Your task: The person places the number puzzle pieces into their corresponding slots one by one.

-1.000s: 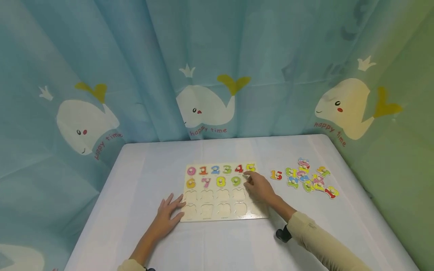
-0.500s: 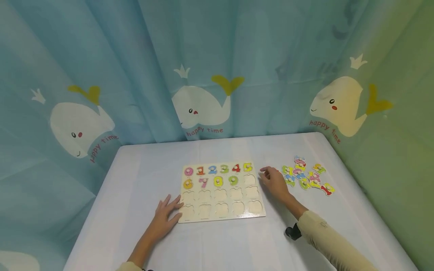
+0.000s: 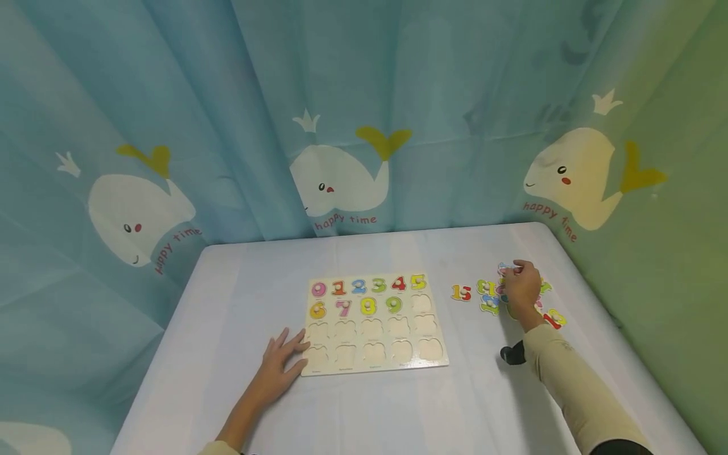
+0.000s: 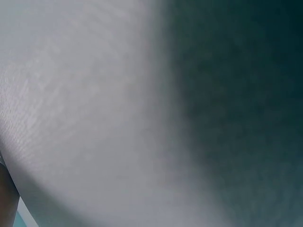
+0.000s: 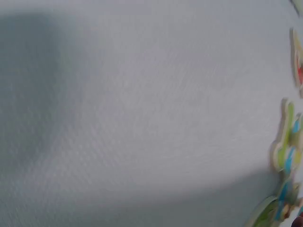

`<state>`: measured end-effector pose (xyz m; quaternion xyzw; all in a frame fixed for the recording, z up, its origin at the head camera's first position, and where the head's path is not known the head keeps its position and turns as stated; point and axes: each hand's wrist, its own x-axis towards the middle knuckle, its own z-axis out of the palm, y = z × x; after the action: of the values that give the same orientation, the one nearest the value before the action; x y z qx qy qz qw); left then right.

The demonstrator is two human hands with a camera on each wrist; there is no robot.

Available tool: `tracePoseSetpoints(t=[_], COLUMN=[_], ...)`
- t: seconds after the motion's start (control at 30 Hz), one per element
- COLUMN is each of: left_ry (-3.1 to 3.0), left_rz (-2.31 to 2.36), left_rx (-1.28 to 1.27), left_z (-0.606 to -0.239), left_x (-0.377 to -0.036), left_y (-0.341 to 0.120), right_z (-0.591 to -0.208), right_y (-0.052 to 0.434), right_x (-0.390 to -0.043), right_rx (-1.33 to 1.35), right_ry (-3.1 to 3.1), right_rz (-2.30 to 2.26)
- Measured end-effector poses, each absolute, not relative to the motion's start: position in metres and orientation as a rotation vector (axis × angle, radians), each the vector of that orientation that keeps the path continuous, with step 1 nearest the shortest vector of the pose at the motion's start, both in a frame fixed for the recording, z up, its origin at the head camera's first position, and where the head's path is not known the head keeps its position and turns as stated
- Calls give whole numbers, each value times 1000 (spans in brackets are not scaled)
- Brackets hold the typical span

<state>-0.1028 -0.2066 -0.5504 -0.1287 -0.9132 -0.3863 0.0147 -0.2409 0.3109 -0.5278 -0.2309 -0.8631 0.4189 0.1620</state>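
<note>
A pale wooden number board [image 3: 372,371] lies on the table; pieces 0 to 9 sit in its upper two rows, above bare recesses. My left hand [image 3: 274,371] has its fingers spread, with the fingertips touching the board's left edge. My right hand [image 3: 523,289] is over a loose pile of knobbed number pieces [image 3: 489,304], fingers bent downward. Whether it pinches a piece is hidden by the hand itself. A red and orange 15 piece [image 3: 461,292] lies apart, left of the pile. In the right wrist view, pieces [image 5: 285,146] show only at the right edge.
A white cloth covers the table [image 3: 370,417]. Behind it hangs a blue curtain [image 3: 239,183] printed with whales. The left wrist view shows mostly tablecloth [image 4: 94,104] and a dark blur. A red and yellow piece [image 3: 555,318] lies at the pile's near right.
My right hand has moved right from the number 5 on the board, past the 15 piece, to the pile. My left hand stays at the board's edge.
</note>
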Motion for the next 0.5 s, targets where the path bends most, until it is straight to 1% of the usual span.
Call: tracePoseSetpoints(t=[0.33,0.5], left_ry=[-2854,-2876], left_rz=[-1208,-1215], left_rx=[-362,-368], left_z=[-548,-547], left_x=[-103,-101], left_y=[-208,-206], right_z=[-530,-534], right_y=[319,320], right_x=[-254,-257], right_rx=[-740,-768], right_ry=[-2548,-2574], right_rz=[1232,1176])
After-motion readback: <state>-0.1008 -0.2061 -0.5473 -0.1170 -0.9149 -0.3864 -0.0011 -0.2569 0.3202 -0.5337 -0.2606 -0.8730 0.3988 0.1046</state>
